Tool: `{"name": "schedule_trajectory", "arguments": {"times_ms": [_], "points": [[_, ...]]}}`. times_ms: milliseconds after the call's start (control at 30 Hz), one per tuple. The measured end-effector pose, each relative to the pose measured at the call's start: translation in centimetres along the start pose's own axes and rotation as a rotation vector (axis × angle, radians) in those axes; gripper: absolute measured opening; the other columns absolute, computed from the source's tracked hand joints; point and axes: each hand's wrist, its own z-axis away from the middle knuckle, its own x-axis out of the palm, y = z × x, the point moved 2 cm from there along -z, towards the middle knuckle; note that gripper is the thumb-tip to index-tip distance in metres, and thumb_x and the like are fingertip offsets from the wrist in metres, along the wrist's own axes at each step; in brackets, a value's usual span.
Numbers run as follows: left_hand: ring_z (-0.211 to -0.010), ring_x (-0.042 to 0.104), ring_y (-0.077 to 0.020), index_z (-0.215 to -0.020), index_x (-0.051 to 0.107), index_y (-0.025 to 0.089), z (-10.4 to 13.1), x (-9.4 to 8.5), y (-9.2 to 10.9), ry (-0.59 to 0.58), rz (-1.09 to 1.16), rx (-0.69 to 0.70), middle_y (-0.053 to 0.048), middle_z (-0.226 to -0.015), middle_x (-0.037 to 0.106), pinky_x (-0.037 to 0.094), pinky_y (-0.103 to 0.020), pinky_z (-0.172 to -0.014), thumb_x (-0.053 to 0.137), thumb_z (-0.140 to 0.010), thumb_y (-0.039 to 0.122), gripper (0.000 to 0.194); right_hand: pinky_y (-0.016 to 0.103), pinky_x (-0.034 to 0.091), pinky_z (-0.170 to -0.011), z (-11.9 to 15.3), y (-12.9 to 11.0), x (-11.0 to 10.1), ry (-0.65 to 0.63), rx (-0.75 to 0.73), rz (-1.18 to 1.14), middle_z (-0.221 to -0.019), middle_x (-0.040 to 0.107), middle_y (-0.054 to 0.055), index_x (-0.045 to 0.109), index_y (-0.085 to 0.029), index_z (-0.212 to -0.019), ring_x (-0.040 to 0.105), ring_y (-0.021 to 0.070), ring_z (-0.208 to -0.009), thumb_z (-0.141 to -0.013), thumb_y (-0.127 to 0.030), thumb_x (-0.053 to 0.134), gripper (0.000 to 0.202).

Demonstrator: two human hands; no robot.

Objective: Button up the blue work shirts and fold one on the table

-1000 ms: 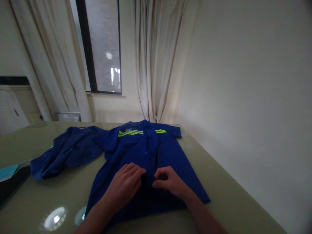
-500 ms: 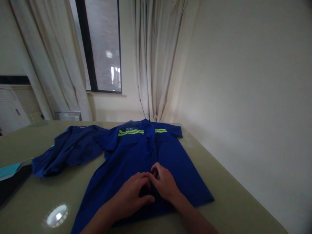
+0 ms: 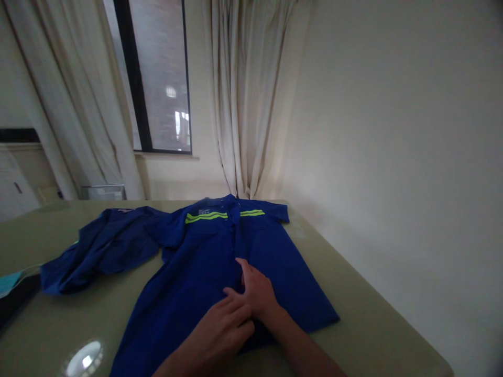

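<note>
Lying at the far left edge of the olive worktop (image 3: 365, 314) is a dark object with a teal piece (image 3: 10, 280) on it, too cut off to identify. Just right of it a second blue garment (image 3: 98, 246) sits crumpled, its cloth touching the left sleeve of the shirt (image 3: 196, 272), which is spread flat, front up, across the middle of the worktop, collar away from the person and two yellow-green stripes (image 3: 205, 216) across the chest. A bright light reflection (image 3: 82, 360) shows on the worktop near the shirt's lower left hem. The left hand (image 3: 220, 335) rests palm down on the lower front of the shirt, fingers loosely curled and pressing the cloth; whether it pinches anything cannot be told. The right hand (image 3: 255, 290) lies just beside it, touching its fingertips, flat on the button strip with fingers stretched toward the collar, holding nothing. Behind the worktop hang pale curtains (image 3: 243, 99) beside a dark-framed window (image 3: 157, 78), with a bare wall to the right.
</note>
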Motion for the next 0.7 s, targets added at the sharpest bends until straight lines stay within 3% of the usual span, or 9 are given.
{"name": "schedule_trajectory", "arguments": {"times_ms": [100, 200, 267, 367, 500, 600, 700], "points": [[-0.079, 0.065, -0.0171, -0.084, 0.056, 0.021, 0.1, 0.2, 0.2, -0.088, 0.009, -0.021, 0.001, -0.089, 0.067, 0.051, -0.029, -0.071, 0.061, -0.086, 0.006, 0.015, 0.033, 0.045, -0.076, -0.8, -0.2, 0.1, -0.018, 0.002, 0.061, -0.099, 0.073, 0.006, 0.05, -0.026, -0.144, 0.068, 0.0243, -0.087, -0.084, -0.038, 0.062, 0.063], [-0.072, 0.067, -0.0169, -0.086, 0.057, 0.021, 0.3, -0.3, 0.0, -0.222, 0.015, -0.112, 0.0, -0.088, 0.068, 0.05, -0.027, -0.063, 0.058, -0.081, 0.003, 0.018, 0.033, 0.046, -0.076, -2.3, 0.1, 0.1, -0.079, 0.042, 0.065, -0.091, 0.073, 0.004, 0.06, -0.028, -0.133, 0.069, 0.0251, -0.088, -0.082, -0.029, 0.061, 0.051], [-0.073, 0.068, -0.0184, -0.089, 0.058, 0.021, 0.5, -1.0, -0.1, -0.309, 0.047, -0.173, -0.002, -0.092, 0.069, 0.051, -0.028, -0.063, 0.059, -0.078, 0.006, 0.019, 0.032, 0.046, -0.074, -3.2, 0.4, 0.5, -0.112, 0.05, -0.056, -0.083, 0.072, 0.002, 0.066, -0.026, -0.123, 0.069, 0.023, -0.083, -0.079, -0.025, 0.064, 0.044], [-0.081, 0.07, -0.0217, -0.093, 0.059, 0.021, 0.6, -1.9, -0.4, -0.366, 0.133, -0.233, -0.003, -0.097, 0.07, 0.054, -0.03, -0.066, 0.062, -0.077, 0.011, 0.019, 0.028, 0.046, -0.066, -4.0, 1.1, 1.6, -0.097, 0.063, -0.428, -0.068, 0.066, -0.002, 0.067, -0.021, -0.117, 0.064, 0.0165, -0.063, -0.084, -0.025, 0.062, 0.034], [-0.084, 0.068, -0.0215, -0.091, 0.06, 0.021, 0.3, -1.5, -0.6, -0.275, 0.064, -0.23, -0.005, -0.094, 0.068, 0.055, -0.033, -0.076, 0.052, -0.088, 0.007, 0.016, 0.026, 0.044, -0.057, -4.0, 2.2, 2.5, -0.039, 0.067, -0.837, -0.061, 0.057, -0.006, 0.061, -0.018, -0.124, 0.057, 0.0136, -0.054, -0.087, -0.038, 0.063, 0.042], [-0.089, 0.066, -0.0215, -0.092, 0.061, 0.021, 0.2, -0.7, -0.9, -0.168, 0.017, -0.227, -0.005, -0.094, 0.068, 0.054, -0.036, -0.085, 0.045, -0.093, 0.004, 0.023, 0.025, 0.04, -0.052, -4.0, 2.9, 2.3, -0.02, 0.101, -0.964, -0.06, 0.055, -0.007, 0.058, -0.018, -0.13, 0.055, 0.0127, -0.052, -0.084, -0.05, 0.068, 0.056], [-0.092, 0.066, -0.0217, -0.097, 0.063, 0.02, 0.2, -0.7, -1.7, -0.095, 0.14, -0.353, -0.006, -0.097, 0.068, 0.053, -0.034, -0.086, 0.05, -0.093, 0.008, 0.018, 0.024, 0.037, -0.051, -4.1, 2.9, 1.9, -0.038, 0.104, -1.039, -0.06, 0.054, -0.008, 0.055, -0.019, -0.132, 0.053, 0.012, -0.051, -0.078, -0.055, 0.073, 0.067]]}}
